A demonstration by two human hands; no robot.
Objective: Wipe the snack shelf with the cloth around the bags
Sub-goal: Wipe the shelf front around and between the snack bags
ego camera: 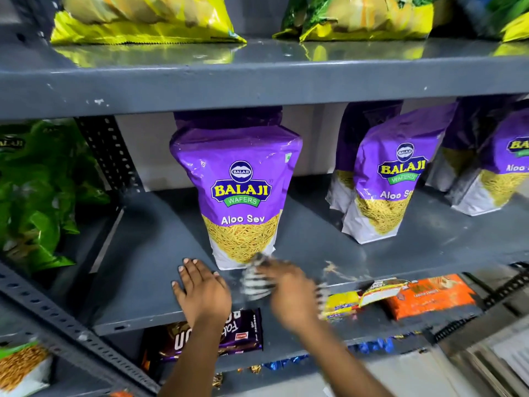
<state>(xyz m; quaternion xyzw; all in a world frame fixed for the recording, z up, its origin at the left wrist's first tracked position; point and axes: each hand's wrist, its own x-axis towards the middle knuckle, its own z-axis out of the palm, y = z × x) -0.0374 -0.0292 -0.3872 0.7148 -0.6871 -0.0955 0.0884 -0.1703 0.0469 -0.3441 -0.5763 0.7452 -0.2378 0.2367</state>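
Note:
The grey snack shelf (160,247) holds a purple Balaji Aloo Sev bag (239,190) standing upright in the middle. Two more purple bags (383,179) (503,167) stand to the right. My right hand (289,293) is blurred, just below the middle bag's base, shut on a dark-and-white striped cloth (254,279) that touches the shelf's front. My left hand (201,290) lies flat on the shelf left of the cloth, fingers spread, holding nothing.
Green bags (37,196) fill the neighbouring shelf at left, behind a perforated upright (111,156). Yellow-green bags (143,18) sit on the shelf above. Below are a purple biscuit pack (217,333), yellow packets (343,305) and an orange pack (429,296).

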